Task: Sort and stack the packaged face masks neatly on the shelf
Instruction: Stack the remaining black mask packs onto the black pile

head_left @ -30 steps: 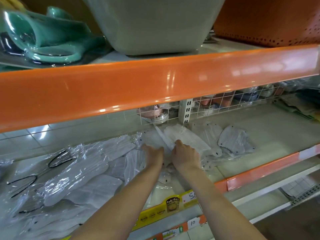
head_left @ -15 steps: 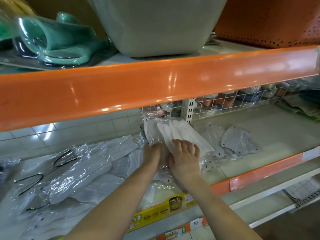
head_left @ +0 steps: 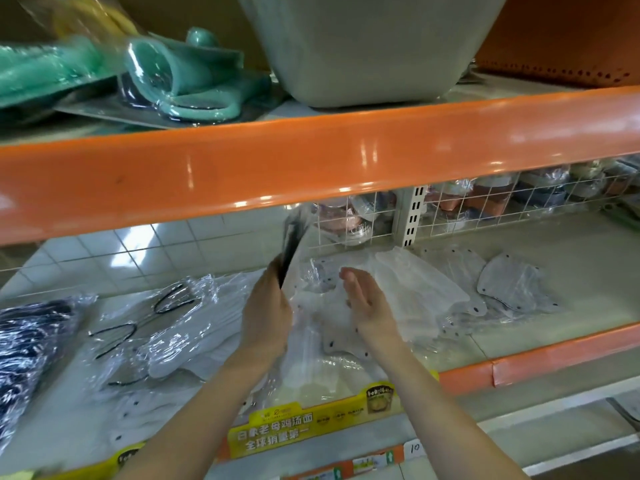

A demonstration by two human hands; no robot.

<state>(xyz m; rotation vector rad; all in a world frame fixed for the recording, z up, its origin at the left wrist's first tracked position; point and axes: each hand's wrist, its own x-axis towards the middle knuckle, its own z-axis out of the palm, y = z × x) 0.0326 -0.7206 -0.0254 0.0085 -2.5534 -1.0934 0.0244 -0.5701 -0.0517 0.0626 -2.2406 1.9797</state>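
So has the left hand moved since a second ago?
Yes. The left hand has lifted off the pile toward the orange shelf beam, holding a dark mask packet upright.

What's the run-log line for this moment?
left hand: grips upright dark mask packet | right hand: open, holds nothing | white mask packets: loose on shelf

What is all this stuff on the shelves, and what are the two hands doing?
White packaged masks: loose pile, count unclear, white in clear wrap, middle shelf centre and right.
Masks with black ear loops: several, white, left of the hands.
Dark blue packet: one, far left.
Dark mask packet: one, lifted upright.
Grey tub: one, upper shelf.
Teal packaged items: several, upper shelf left.
Orange basket: one, upper right.
Yellow label strip: one, shelf front edge.
Left hand: holds the dark mask packet.
Right hand: open above the pile.
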